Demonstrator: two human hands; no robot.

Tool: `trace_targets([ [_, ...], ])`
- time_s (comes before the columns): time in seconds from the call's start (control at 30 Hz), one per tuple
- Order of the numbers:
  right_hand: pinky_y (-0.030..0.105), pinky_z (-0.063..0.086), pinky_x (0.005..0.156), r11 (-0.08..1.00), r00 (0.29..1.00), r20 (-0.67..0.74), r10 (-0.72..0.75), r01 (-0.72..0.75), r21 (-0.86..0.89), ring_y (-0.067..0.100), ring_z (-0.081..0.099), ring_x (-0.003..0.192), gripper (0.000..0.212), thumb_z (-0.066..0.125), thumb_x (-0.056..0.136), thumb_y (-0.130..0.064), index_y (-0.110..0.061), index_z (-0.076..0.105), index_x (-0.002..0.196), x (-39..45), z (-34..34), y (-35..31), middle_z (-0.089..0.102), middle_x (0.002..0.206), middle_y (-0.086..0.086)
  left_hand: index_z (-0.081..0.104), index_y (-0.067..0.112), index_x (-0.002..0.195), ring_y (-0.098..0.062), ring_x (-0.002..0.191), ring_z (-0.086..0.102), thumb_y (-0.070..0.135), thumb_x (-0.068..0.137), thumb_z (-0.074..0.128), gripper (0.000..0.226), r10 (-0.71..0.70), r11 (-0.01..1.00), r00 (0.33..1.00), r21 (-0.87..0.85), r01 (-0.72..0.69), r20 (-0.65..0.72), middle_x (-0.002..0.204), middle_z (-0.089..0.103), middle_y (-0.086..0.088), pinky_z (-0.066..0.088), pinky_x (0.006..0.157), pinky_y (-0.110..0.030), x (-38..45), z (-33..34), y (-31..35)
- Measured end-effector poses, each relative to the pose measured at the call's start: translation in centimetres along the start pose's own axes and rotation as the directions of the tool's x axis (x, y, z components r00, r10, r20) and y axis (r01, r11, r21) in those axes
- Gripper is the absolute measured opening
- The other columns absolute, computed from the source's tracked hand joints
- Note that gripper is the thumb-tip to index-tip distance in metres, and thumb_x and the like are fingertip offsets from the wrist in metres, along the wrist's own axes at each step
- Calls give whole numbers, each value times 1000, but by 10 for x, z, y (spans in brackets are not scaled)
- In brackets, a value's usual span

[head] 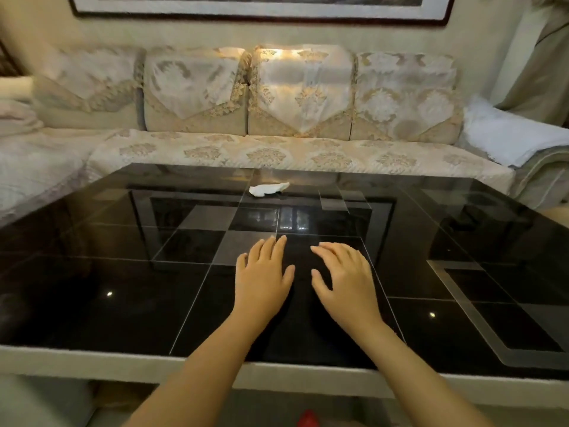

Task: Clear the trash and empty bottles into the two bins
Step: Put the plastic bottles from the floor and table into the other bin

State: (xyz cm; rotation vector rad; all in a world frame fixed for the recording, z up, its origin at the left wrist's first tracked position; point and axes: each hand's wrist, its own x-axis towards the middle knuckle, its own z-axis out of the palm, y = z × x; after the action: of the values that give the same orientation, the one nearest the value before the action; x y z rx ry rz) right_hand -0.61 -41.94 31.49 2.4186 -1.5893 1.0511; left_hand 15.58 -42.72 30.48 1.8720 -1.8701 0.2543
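Resting flat with straight fingers on the black tabletop [123, 303], the left hand [261, 278] and right hand [346, 280] hold nothing, a crumpled tissue [268, 189] lying at 12 o'clock.

I observe both bare forearms extended forward, roughly parallel, converging slightly toward the centre. Left hand [261, 274]: palm down, fingers [271, 249] straight and held together, thumb out to the inner side, holding nothing. Right hand [345, 277]: palm down, fingers slightly bent and spread, thumb apart, holding nothing. The two hands lie side by side, near each other, not touching.
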Motion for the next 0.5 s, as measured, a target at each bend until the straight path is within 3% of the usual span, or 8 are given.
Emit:
trace_targets([
  [0.23, 50, 37, 106, 989, 998, -28, -51, 47, -138, 20, 50, 124, 47, 63, 85, -33, -19, 55, 129, 81, 67, 7, 57, 129, 2, 26, 23, 147, -18, 139, 30, 45, 97, 38, 57, -57, 998, 985, 32, 63, -161, 149, 37, 0, 28, 109, -38, 98, 40, -43],
  [0.5, 50, 29, 110, 989, 1000, 11, 9, -7, -146, 21, 42, 129, 47, 53, 91, -34, -18, 48, 135, 158, 119, 21, 49, 137, 3, 31, 21, 144, -26, 130, 38, 47, 97, 36, 54, -44, 996, 987, 66, 55, -154, 143, 43, -6, 35, 99, -41, 210, 101, -75],
])
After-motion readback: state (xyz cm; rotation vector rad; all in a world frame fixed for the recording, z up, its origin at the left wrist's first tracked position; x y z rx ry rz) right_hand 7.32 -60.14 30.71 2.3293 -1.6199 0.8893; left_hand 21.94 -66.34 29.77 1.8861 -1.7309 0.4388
